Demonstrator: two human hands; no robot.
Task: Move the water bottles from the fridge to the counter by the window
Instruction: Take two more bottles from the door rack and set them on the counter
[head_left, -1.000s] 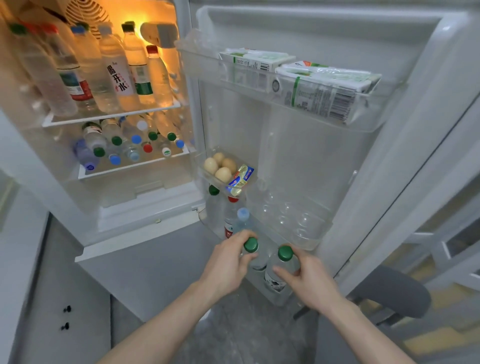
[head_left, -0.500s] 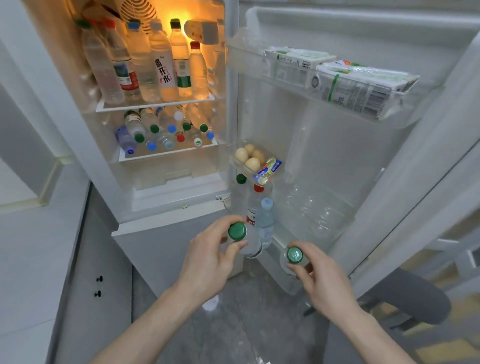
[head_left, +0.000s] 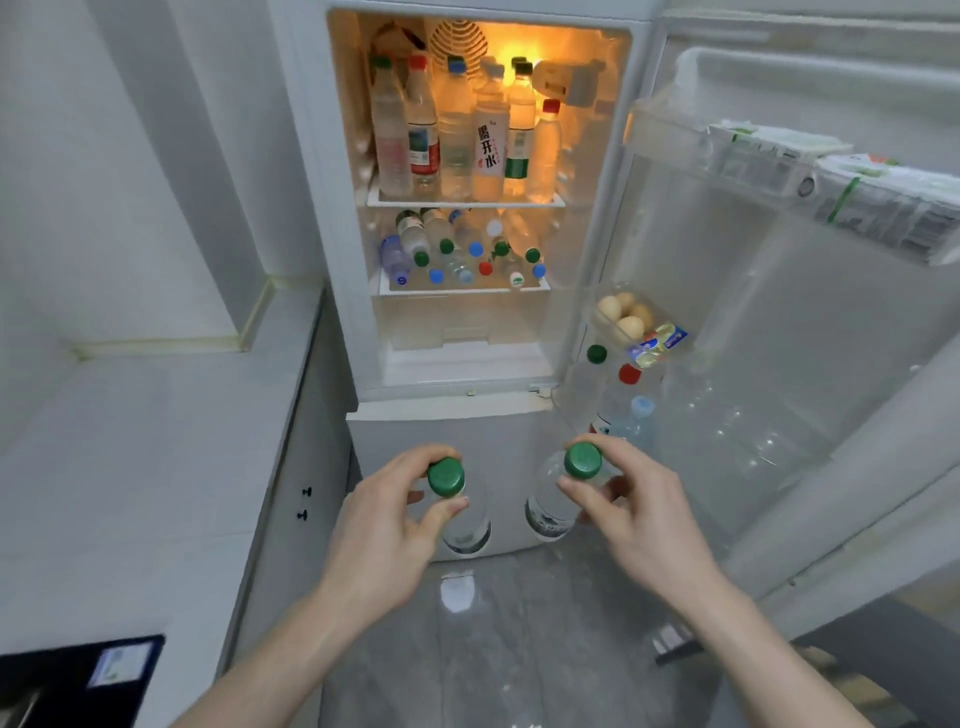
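both green-capped bottles are now out of the door bin, held in front of the fridge (head_left: 467, 208). left grip (head_left: 384, 525) pinches the neck of the left bottle (head_left: 460, 512); right grip (head_left: 631, 512) pinches the neck of the right bottle (head_left: 553, 501). more bottles (head_left: 621, 400) remain in the door bin at 1 o'clock; white surface (head_left: 145, 467) at 9 o'clock.

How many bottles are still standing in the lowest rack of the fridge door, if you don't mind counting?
3 show: a green-capped bottle nearest the hinge, a red-capped bottle beside it, and a blue-capped bottle nearest the camera. The clear rack may hide others.
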